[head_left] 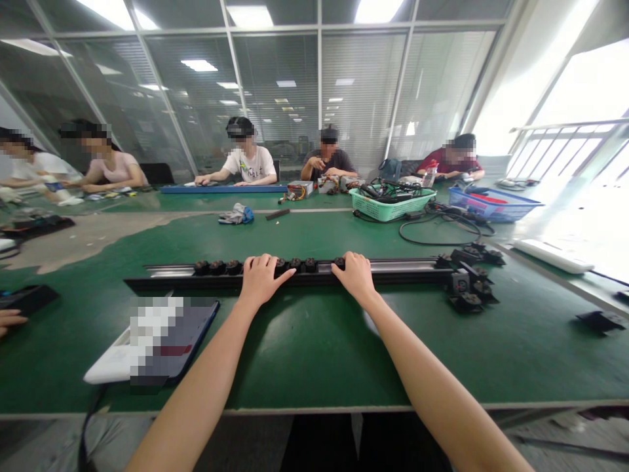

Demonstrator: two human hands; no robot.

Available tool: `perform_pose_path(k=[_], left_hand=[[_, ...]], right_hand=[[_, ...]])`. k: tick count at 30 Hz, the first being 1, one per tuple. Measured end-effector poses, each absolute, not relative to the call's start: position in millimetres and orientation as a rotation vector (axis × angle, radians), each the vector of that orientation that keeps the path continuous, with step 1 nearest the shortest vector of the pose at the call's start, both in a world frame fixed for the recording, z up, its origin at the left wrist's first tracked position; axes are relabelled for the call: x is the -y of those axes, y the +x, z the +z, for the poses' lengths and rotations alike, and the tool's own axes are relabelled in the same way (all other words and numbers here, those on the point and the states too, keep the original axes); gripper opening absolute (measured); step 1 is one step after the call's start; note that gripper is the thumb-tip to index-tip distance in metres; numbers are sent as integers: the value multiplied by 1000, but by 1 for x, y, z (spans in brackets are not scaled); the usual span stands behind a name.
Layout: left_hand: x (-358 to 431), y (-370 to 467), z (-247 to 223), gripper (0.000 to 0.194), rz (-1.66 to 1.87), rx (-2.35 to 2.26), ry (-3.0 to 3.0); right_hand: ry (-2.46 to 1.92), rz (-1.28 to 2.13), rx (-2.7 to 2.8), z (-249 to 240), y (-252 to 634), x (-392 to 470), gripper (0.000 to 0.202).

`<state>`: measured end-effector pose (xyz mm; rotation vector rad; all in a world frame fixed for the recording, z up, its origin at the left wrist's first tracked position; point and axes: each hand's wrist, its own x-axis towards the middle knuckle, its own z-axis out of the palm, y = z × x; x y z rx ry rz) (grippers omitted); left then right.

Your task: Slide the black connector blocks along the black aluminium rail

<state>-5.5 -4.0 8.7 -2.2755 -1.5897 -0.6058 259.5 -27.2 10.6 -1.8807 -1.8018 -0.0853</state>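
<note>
Black rail (403,278) with a bright metallic channel lies lengthwise on the green surface (314,377), directly before the person, running from 9 to 3 o'clock. Small black modules (217,267) sit in a row along it. Left hand (260,278): laid over the rail just left of its middle, fingers toward the far side, thumb stretched toward 3 o'clock; whether it grips a module beneath cannot be told. Right hand (358,274): closed on a single module (339,263) at the rail, thumb on the near side. Loose units (462,285) of similar kind are clustered at the 3 o'clock end. At 8 o'clock, a dark flat device (199,331) and a white object (108,366) lie together, partly masked by pixelation. At 11 o'clock rests a grey-and-blue cloth (236,214); at 1 o'clock, a green basket (390,210) holding black cables (393,190); at 2 o'clock, a blue basket (494,204). Several people (253,165) sit along the far side, from 10 to 2 o'clock.
</note>
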Motion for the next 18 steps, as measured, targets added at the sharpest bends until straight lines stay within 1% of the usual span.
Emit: perform_pose_path(k=[18], left_hand=[[3, -5, 7, 73, -607, 1583, -2269]], right_hand=[[-1844, -118, 1808, 8, 261, 25, 19]])
